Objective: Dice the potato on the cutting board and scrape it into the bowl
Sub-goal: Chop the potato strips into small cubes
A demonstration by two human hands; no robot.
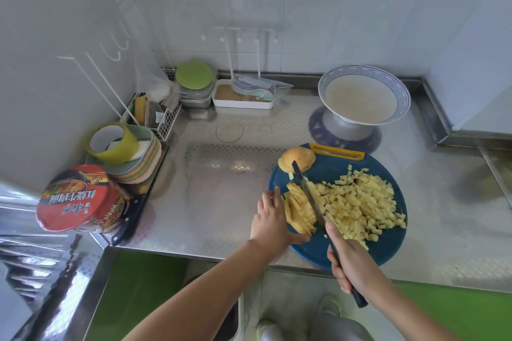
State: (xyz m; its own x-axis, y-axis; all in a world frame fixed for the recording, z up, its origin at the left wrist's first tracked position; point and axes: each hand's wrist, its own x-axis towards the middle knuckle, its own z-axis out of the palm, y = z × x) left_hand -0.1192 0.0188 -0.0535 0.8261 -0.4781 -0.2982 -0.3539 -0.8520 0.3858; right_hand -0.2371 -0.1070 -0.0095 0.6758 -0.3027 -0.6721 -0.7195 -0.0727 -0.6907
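Note:
A round blue cutting board lies at the counter's front edge. A pile of diced potato covers its right half. A bundle of potato strips lies on its left side, and my left hand steadies them with fingers and thumb around the bundle. My right hand grips the handle of a dark knife, forefinger along the spine, blade down between strips and dice. An uncut potato piece sits at the board's far edge. A blue-rimmed bowl stands behind the board.
Instant noodle cups, stacked plates with a tape roll, a wire rack, containers with a green lid and a white tray crowd the left and back of the steel counter. A knife lies by the cups.

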